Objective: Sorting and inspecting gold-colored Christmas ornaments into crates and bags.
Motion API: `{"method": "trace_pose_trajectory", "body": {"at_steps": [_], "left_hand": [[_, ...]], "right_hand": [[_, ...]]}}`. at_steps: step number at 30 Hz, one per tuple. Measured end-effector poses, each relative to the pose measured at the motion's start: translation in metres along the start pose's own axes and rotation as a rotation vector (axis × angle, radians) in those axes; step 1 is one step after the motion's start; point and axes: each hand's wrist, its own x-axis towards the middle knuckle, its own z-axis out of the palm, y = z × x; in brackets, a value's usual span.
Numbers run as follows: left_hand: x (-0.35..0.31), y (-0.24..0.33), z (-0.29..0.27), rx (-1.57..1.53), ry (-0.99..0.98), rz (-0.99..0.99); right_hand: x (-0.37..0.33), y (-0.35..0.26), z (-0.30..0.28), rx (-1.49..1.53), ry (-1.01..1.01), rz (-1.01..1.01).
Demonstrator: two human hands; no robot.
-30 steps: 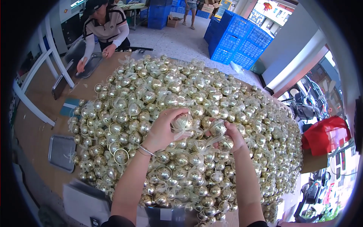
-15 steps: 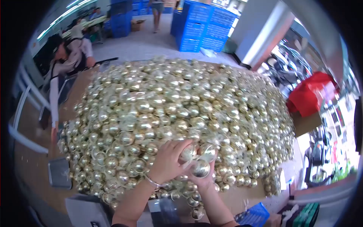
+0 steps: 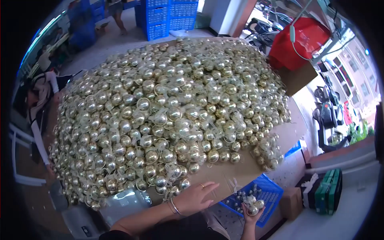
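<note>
The right hand [image 3: 252, 218] is curled round a small bunch of shiny gold balls [image 3: 253, 210], holding them at a blue basket [image 3: 276, 197] below the near edge of the worktop [image 3: 240, 171], with more balls lying inside the basket. The left hand [image 3: 194, 200] is open with its fingers apart and holds nothing that shows, though I cannot tell whether it touches the worktop's edge. A big heap [image 3: 160, 116] of similar balls with pale ribbons covers much of the worktop, and stacked blue crates [image 3: 166, 19] stand beyond
</note>
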Motion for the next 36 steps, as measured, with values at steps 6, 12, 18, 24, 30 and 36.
{"method": "trace_pose_trajectory", "body": {"at_steps": [6,12,18,24,30,36], "left_hand": [[-0.028,-0.016,0.008,0.039,0.156,-0.075],[-0.066,-0.026,-0.023,0.059,0.364,-0.178],[-0.115,-0.025,-0.069,-0.089,0.503,-0.458],[-0.145,-0.047,-0.107,-0.097,0.709,-0.418],[-0.173,-0.072,-0.16,-0.108,0.749,-0.483],[-0.122,-0.132,-0.241,0.149,0.791,-0.383]], "right_hand": [[0.019,-0.061,-0.067,0.219,0.658,-0.028],[0.075,-0.012,0.073,0.029,-0.439,0.644],[0.093,0.23,0.358,-1.07,-0.851,0.229],[0.156,0.43,0.473,-1.978,-1.167,-1.252],[0.166,0.486,0.494,-2.047,-1.127,-1.144],[0.176,0.527,0.519,-1.861,-1.054,-1.026]]}}
